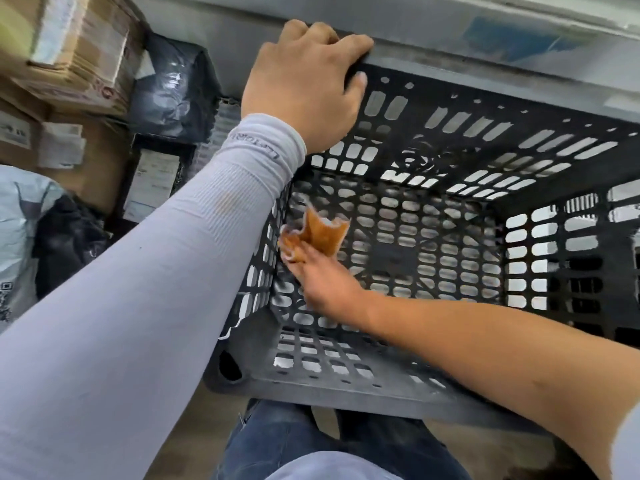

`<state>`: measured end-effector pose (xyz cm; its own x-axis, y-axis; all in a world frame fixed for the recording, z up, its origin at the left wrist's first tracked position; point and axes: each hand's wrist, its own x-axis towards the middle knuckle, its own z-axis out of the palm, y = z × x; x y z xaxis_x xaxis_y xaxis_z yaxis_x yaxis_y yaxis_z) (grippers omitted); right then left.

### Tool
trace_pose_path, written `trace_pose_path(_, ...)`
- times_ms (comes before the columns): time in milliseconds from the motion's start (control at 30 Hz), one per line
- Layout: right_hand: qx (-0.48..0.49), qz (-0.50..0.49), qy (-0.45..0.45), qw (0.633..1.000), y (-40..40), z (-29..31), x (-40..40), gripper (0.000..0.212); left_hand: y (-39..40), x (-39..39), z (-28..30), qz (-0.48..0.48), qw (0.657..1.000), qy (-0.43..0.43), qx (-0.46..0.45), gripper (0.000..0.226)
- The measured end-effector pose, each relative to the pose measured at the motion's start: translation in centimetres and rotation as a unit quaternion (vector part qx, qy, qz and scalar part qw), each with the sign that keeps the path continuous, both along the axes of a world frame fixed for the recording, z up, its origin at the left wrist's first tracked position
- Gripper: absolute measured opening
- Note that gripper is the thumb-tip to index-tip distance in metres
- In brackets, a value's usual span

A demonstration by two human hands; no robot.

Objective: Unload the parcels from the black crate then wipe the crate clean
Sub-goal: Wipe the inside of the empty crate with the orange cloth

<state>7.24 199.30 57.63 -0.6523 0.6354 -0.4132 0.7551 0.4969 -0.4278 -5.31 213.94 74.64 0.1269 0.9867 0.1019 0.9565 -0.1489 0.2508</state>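
The black perforated crate point(485, 140) fills the middle and right of the view, and no parcel lies inside it. My left hand point(304, 84), in a grey sleeve, grips the crate's far left rim with fingers curled over the edge. My right hand point(325, 285) reaches deep inside and holds an orange cloth point(317, 233) against the inner left wall near the bottom corner.
Parcels are piled to the left of the crate: brown cardboard boxes point(83, 57), black plastic mailers point(173, 88) and a grey mailer point(20, 230). A grey ledge point(450, 39) runs behind the crate. My jeans-clad legs point(311, 441) are below the near rim.
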Motion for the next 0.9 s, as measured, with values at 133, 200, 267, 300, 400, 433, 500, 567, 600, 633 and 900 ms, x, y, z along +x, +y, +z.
trace_pose_path(133,-0.004,0.149,-0.034,0.988,0.1,-0.4,2.8,0.061,0.0,0.1,-0.1,0.003,1.000,0.002,0.004,0.050)
trace_pose_path(200,-0.013,0.154,-0.033,0.987,1.6,-0.3,5.2,0.056,0.0,0.2,-0.1,0.001,1.000,0.005,0.006,0.050)
trace_pose_path(267,0.018,0.181,-0.062,0.981,3.1,-0.4,8.1,0.055,0.1,0.2,-0.1,-0.001,1.000,0.007,0.008,0.051)
trace_pose_path(300,0.023,0.180,-0.090,0.979,3.8,-0.2,9.7,0.059,0.1,0.2,0.0,-0.001,1.000,0.007,0.006,0.051)
trace_pose_path(400,0.058,0.153,-0.146,0.976,5.8,0.6,15.1,0.069,0.0,0.2,0.1,0.002,1.000,0.007,0.002,0.052)
trace_pose_path(433,0.070,0.135,-0.165,0.975,6.1,0.9,16.9,0.069,0.0,0.2,0.1,0.001,1.000,0.006,0.002,0.052)
trace_pose_path(500,0.084,0.085,-0.208,0.971,6.5,1.3,20.8,0.067,0.0,0.2,0.1,-0.001,1.000,0.005,0.001,0.052)
trace_pose_path(567,0.091,0.003,-0.236,0.967,6.6,1.6,24.5,0.063,0.0,0.3,0.1,-0.004,1.000,0.005,0.000,0.052)
trace_pose_path(600,0.089,-0.053,-0.252,0.962,6.7,1.7,25.9,0.059,0.0,0.2,0.1,-0.003,1.000,0.003,-0.001,0.052)
trace_pose_path(633,0.086,-0.109,-0.277,0.951,6.8,1.8,27.1,0.054,0.0,0.2,0.1,-0.003,1.000,0.002,-0.001,0.052)
trace_pose_path(900,0.043,-0.320,-0.197,0.926,6.0,1.7,22.6,0.027,0.0,0.3,0.0,0.004,1.000,-0.001,0.004,0.051)
